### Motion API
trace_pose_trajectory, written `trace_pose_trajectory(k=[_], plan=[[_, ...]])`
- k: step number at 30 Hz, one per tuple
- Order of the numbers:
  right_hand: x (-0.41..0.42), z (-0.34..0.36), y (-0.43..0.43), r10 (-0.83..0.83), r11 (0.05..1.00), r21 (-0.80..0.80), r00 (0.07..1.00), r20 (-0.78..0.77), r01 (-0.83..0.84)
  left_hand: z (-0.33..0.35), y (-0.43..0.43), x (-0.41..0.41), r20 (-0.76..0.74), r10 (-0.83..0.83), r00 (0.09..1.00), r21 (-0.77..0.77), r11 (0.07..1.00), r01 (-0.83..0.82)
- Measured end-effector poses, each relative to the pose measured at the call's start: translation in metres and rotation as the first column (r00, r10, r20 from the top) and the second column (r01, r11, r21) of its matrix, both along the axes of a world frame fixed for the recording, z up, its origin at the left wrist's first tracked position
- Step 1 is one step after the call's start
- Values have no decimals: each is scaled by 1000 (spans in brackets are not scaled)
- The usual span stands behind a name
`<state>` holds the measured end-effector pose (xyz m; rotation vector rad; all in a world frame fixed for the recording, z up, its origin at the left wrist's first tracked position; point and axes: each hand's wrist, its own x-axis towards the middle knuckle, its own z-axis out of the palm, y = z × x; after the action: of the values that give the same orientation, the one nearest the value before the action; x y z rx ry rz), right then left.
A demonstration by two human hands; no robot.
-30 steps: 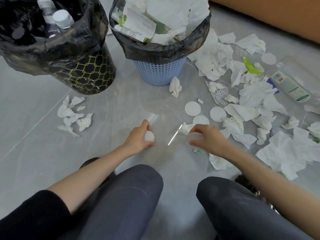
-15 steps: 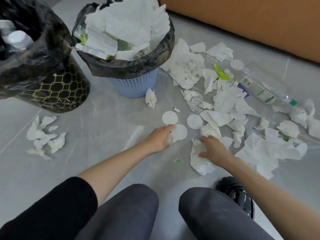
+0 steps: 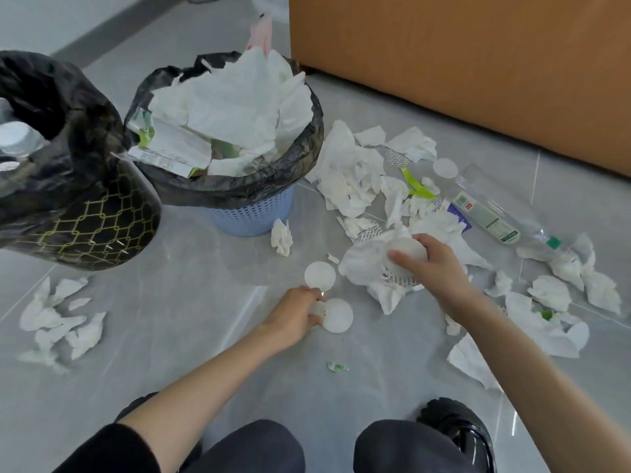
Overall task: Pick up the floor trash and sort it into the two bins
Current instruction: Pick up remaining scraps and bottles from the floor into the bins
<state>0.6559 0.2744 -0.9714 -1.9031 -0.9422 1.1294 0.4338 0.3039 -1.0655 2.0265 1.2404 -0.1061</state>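
In the head view we crouch over the glossy grey tile floor (image 3: 170,329), and most of the trash lies to our right as a loose scatter of crumpled tissues (image 3: 351,172). The left hand (image 3: 297,315) has its grip curled round a small pleated white scrap and touches a flat round white disc (image 3: 339,317). A second disc (image 3: 320,275) lies just beyond it. The right hand (image 3: 433,264) has its grip closed round a soft tissue wad (image 3: 365,261), with the thumb pinning a third disc against it. The discs look thin and lie flush on slick tile, so we judge it best to slide one until an edge lifts, then pinch it. The blue perforated basket (image 3: 252,216), lined in black film, is heaped above its rim with paper, so we should press each handful down to keep it from spilling. The black bin with gold lattice (image 3: 95,223) holds capped bottles. We therefore judge that the clear, crushed plastic bottle (image 3: 491,216) near the wooden panel (image 3: 478,70) belongs there.
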Motion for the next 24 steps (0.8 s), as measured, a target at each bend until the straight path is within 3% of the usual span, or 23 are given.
trace_pose_trajectory(k=[2, 6, 13, 17, 21, 24], plan=[[0, 18, 17, -56, 996, 50, 978, -200, 67, 8, 4, 0, 43, 59, 997, -28, 998, -58], [-7, 56, 49, -53, 982, 140, 904, -425, 123, 48, 19, 8, 242, 231, 942, -53, 973, -225], [-30, 112, 100, 13, 947, 290, 887, -462, 138, 173, 60, 0, 570, 298, 766, 83, 907, -414], [-62, 135, 131, 99, 924, 383, 959, -266, 11, 223, 86, -33, 641, 308, 703, 240, 789, -565], [-108, 142, 166, 240, 895, 394, 970, -39, -206, 227, 114, -65, 544, 353, 761, 448, 645, -619], [-135, 131, 193, 340, 851, 267, 862, 375, -451, 204, 141, -78, 439, 408, 801, 507, 623, -595]])
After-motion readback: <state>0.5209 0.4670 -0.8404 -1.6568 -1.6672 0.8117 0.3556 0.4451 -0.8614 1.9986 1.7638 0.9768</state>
